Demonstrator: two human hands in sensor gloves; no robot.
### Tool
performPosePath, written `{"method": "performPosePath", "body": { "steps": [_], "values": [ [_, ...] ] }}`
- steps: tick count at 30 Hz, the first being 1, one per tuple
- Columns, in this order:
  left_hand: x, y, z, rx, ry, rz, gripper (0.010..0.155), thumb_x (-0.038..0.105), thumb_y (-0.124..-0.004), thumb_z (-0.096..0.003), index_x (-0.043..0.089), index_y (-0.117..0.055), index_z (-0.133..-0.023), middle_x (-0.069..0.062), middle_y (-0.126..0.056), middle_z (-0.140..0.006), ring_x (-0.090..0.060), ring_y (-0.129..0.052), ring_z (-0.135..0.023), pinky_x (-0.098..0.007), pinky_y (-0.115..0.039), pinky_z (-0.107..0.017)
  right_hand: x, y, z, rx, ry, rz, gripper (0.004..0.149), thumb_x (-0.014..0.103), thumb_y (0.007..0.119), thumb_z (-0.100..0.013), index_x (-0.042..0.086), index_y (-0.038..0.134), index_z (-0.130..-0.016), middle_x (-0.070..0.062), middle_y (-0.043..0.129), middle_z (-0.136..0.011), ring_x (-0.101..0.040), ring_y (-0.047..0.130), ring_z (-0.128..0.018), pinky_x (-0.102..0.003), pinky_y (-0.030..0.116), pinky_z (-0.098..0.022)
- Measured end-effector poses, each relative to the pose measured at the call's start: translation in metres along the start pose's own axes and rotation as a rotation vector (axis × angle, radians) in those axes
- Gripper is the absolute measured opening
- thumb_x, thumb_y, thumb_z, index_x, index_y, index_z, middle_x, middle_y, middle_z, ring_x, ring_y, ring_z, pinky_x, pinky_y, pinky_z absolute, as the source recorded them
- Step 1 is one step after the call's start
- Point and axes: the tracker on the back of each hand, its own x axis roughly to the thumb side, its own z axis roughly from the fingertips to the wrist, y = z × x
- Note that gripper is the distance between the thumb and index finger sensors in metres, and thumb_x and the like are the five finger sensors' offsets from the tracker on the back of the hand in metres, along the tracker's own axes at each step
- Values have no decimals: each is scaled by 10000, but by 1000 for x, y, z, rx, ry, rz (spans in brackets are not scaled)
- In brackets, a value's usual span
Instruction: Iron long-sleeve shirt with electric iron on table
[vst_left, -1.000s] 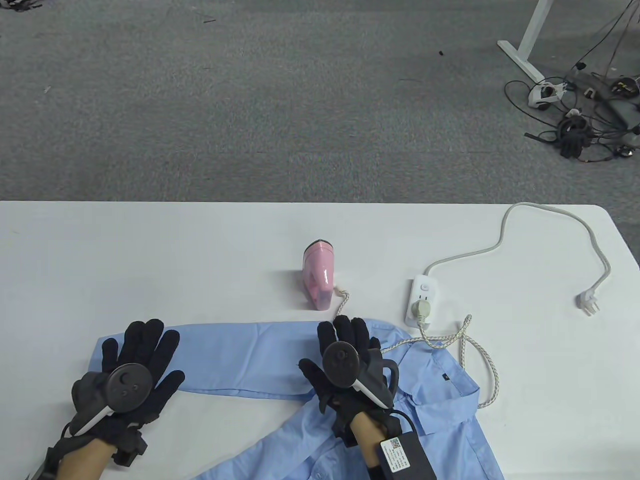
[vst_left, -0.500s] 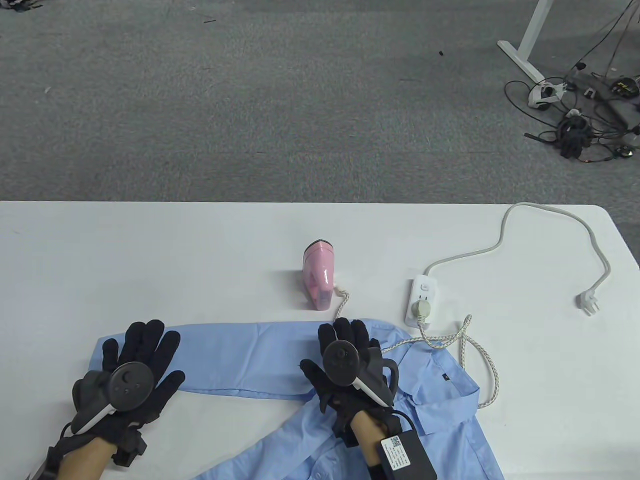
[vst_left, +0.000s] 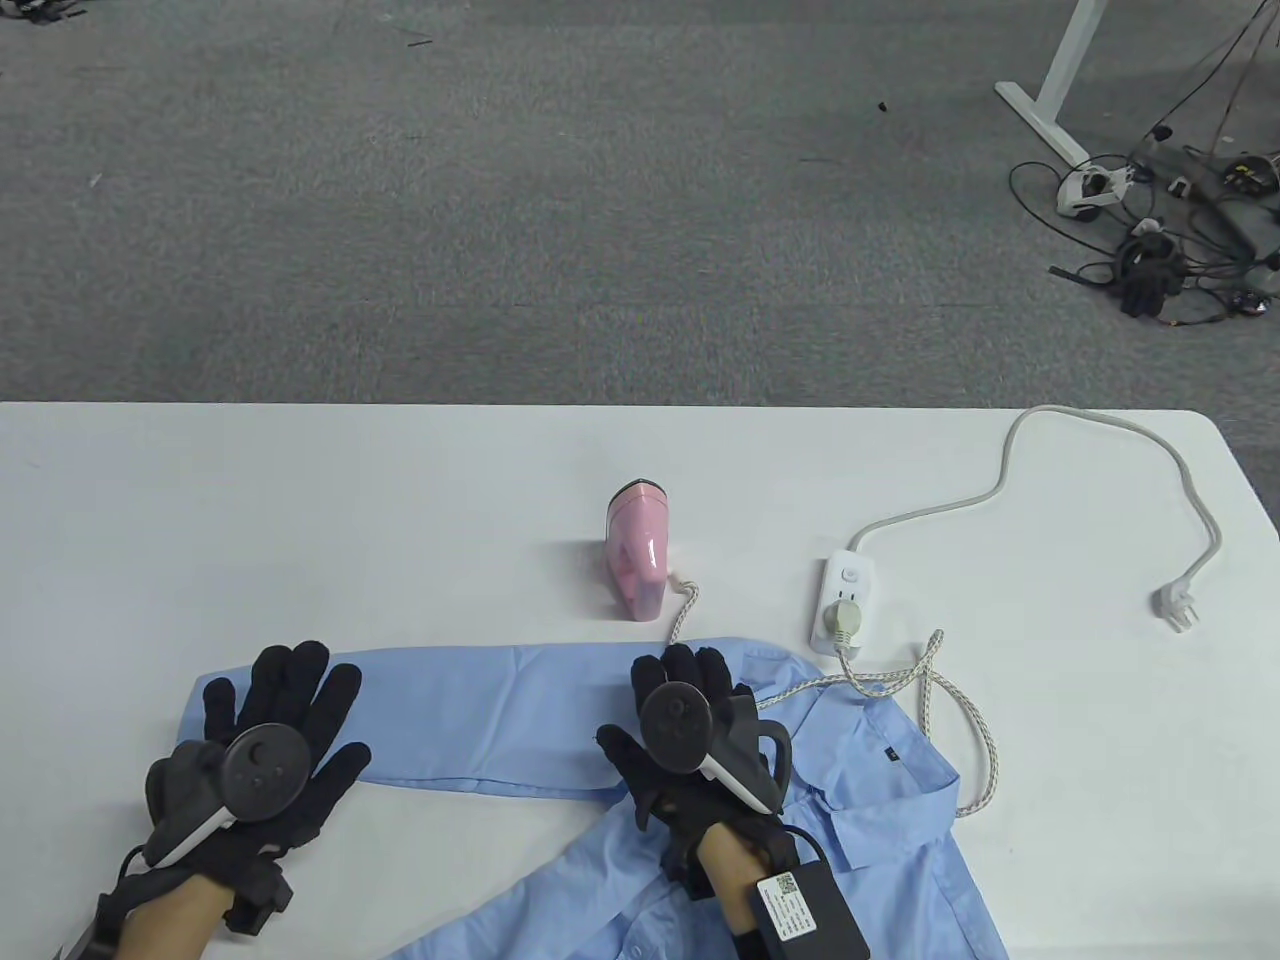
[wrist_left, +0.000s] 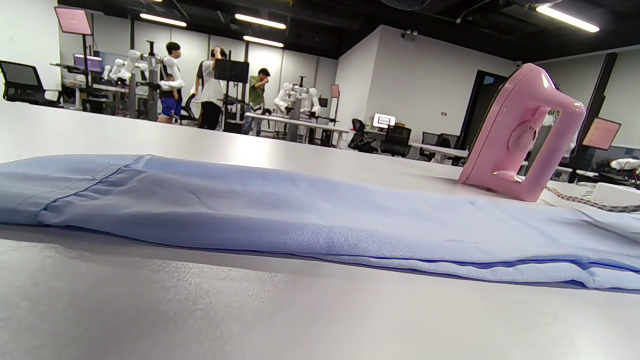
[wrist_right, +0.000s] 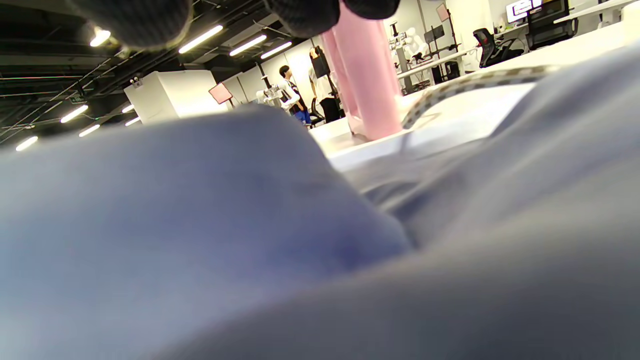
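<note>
Table view: we find both hands flat, fingers spread, gripping nothing, left hand (vst_left: 262, 752) on the light-blue cotton shirt's sleeve (vst_left: 480, 720), right hand (vst_left: 690, 745) at its shoulder. The pink plastic iron (vst_left: 636, 562) stands upright just beyond our right fingertips, the nearer hand.

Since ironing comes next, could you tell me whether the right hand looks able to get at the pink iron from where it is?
Probably yes: the right hand lies flat on the shirt, and the iron stands just beyond its fingertips with only bare table between.

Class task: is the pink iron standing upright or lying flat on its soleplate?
Upright: the iron stands on its heel, handle sideways, beyond the sleeve.
</note>
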Motion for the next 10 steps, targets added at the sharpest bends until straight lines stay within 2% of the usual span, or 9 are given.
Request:
{"method": "performPosePath", "body": {
  "steps": [10],
  "values": [
    [-1, 0, 0, -7, -4, 4, 758, 667, -526, -430, 399, -315, -1108, 29, -127, -1215, -300, -101, -1162, -647, -105, -742, 2, 3, 0, 23, 9, -4, 784, 577, 616, -431, 121, 413, -1036, -232, 269, -1081, -523, 217, -992, -787, 314, -594]
  ]
}}
